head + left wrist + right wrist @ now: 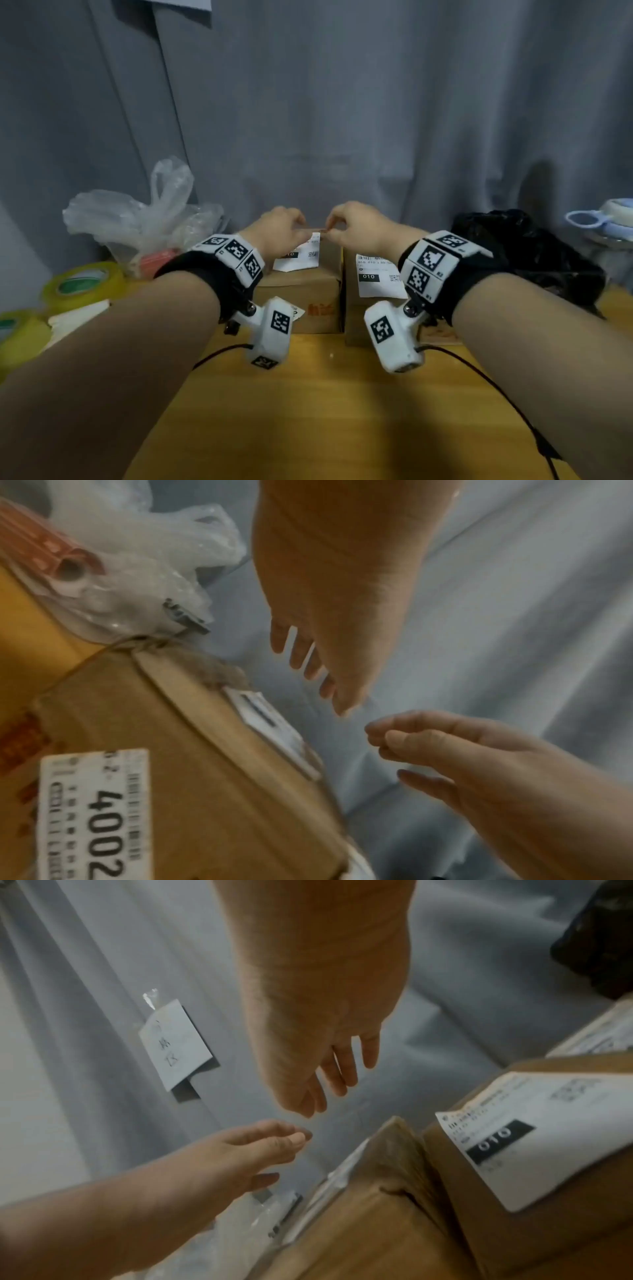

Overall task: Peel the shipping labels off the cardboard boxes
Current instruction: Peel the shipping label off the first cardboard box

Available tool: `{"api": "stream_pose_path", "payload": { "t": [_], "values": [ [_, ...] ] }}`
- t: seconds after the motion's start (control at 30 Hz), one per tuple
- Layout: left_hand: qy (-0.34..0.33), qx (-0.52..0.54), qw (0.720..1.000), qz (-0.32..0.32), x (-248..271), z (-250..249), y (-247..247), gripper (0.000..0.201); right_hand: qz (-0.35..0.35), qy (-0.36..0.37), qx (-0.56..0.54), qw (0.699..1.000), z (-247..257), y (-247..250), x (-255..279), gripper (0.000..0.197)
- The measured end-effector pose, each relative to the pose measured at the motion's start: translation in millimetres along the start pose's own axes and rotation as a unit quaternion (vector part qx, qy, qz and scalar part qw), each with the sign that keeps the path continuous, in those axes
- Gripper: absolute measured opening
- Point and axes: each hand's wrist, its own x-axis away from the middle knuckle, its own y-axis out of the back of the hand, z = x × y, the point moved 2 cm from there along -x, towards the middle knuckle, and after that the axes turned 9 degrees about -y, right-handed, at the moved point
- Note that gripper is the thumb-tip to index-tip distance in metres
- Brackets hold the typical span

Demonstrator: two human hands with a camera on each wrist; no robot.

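Two cardboard boxes stand side by side on the wooden table (325, 404). The left box (301, 294) carries a white shipping label (299, 262) on top, seen edge-on in the left wrist view (270, 723). The right box (352, 308) has its own label (376, 281) lying flat (548, 1145). My left hand (287, 228) and right hand (352, 224) meet over the left box's far edge, by the label's top corner. Each hand has thumb and forefinger tips pressed together (298, 1135) (383, 737). The wrist views show nothing between them and a gap down to the label.
A clear plastic bag (137, 219) and yellow tape rolls (85, 281) sit at the left, a black bag (534, 250) at the right. A grey curtain (342, 120) hangs close behind the boxes. Cables trail across the table. A small "4002" tag (92, 813) is on the left box's front.
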Motion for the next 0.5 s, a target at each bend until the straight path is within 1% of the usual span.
{"api": "stream_pose_path", "payload": {
  "t": [0.07, 0.13, 0.2, 0.23, 0.3, 0.37, 0.5],
  "values": [
    [0.031, -0.029, 0.998, 0.046, -3, 14, -14, 0.055, 0.028, -0.013, 0.01, 0.999, -1, -12, -10, 0.033],
    [0.055, -0.059, 0.991, 0.108, -1, 25, -28, 0.061, 0.069, -0.024, 0.032, 0.997, -2, -26, -16, 0.039],
    [0.062, -0.062, 0.982, 0.167, 0, 29, -37, 0.065, 0.111, -0.029, 0.047, 0.992, -4, -38, -23, 0.044],
    [0.066, -0.064, 0.978, 0.185, 0, 32, -39, 0.065, 0.13, -0.031, 0.056, 0.99, -7, -43, -26, 0.048],
    [0.075, -0.074, 0.976, 0.192, 6, 30, -40, 0.066, 0.15, -0.029, 0.086, 0.984, -10, -50, -24, 0.057],
    [0.083, -0.085, 0.974, 0.192, 14, 27, -41, 0.066, 0.155, -0.026, 0.12, 0.98, -8, -54, -18, 0.066],
    [0.104, -0.083, 0.971, 0.196, 40, 14, -37, 0.067, 0.152, -0.027, 0.134, 0.979, 2, -52, 11, 0.078]
  ]
}}
